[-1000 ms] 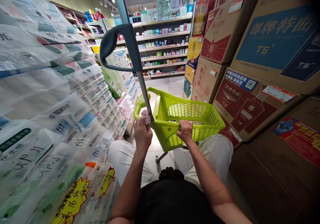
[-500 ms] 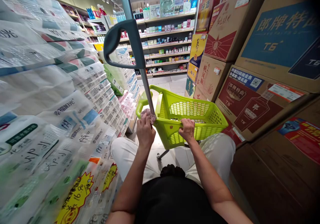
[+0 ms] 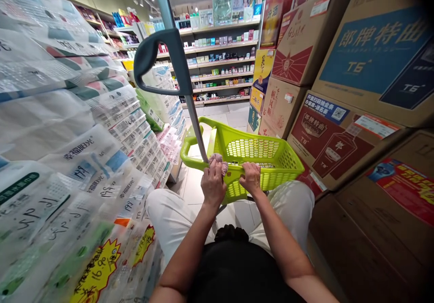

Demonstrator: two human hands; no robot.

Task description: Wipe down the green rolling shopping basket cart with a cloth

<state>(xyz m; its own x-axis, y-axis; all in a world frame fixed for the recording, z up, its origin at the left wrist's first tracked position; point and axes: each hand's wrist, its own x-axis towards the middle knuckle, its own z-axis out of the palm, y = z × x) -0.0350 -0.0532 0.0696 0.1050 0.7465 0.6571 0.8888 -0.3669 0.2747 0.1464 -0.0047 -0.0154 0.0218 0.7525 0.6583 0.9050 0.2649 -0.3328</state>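
A lime-green shopping basket [image 3: 281,174] with a perforated body stands between my knees. From its left end rises a grey metal pole with a dark grey loop handle [image 3: 185,66]. My left hand [image 3: 213,185] presses a crumpled pinkish cloth [image 3: 217,160] onto the near rim, just right of the pole's foot. On the same rim, further right, my right hand [image 3: 251,176] is closed with its fingers hooked over the edge. The basket's green side grip [image 3: 186,151] sticks out left of the pole.
Stacked packs of paper tissue [image 3: 77,158] with price labels rise close on my left. Cardboard cartons [image 3: 334,136] are piled on my right. Ahead, beyond the tiled floor [image 3: 230,115], stand shelves [image 3: 222,61] of small boxes and bottles.
My left hand has slid the cloth rightward along the rim, from beside the pole toward my right hand. The right hand keeps its grip. The view has shifted slightly.
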